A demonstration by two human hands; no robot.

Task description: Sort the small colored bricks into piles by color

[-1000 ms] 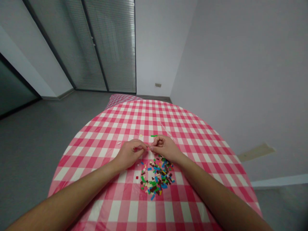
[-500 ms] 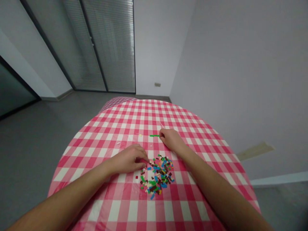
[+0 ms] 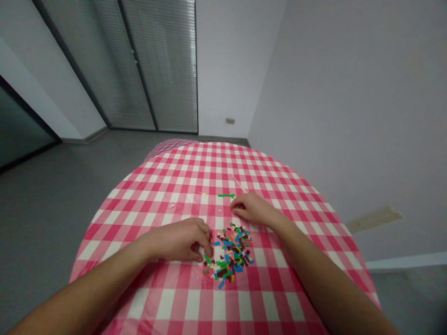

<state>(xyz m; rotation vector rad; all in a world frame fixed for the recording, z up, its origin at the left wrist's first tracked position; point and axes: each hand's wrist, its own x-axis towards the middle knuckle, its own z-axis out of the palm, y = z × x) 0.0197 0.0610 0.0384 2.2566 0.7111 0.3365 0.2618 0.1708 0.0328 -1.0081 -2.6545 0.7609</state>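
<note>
Dozens of tiny bricks (image 3: 228, 253) lie in a loose heap on a red-and-white gingham tablecloth (image 3: 157, 186), right in front of the person; mostly blue, green and dark brown, with some white and a few yellow and red bits mixed in; the left hand (image 3: 181, 239) sits at the heap's left edge, narrow and curled over, its fingertips (image 3: 208, 241) right at the outermost bricks; can't tell if those fingers have actually pinched anything, since the hand blocks the view; the right hand (image 3: 253, 208) rests low on the cloth just past the heap's far side, fingers lightly curled and nothing visible in them; a green strip (image 3: 226, 196) lies on the cloth just beyond those fingers, near but not touching them, and looks like a few green bricks in a line; a couple of pale crumbs (image 3: 204, 195) are scattered farther out on the cloth, too small to make out; both forearms are bare and reach in from the bottom corners; past the table there's a gray floor (image 3: 70, 195), a pale wall (image 3: 349, 102) on the right, and glass doors with blinds (image 3: 157, 65) at the back, with a small wall socket (image 3: 229, 121) to their right.
</note>
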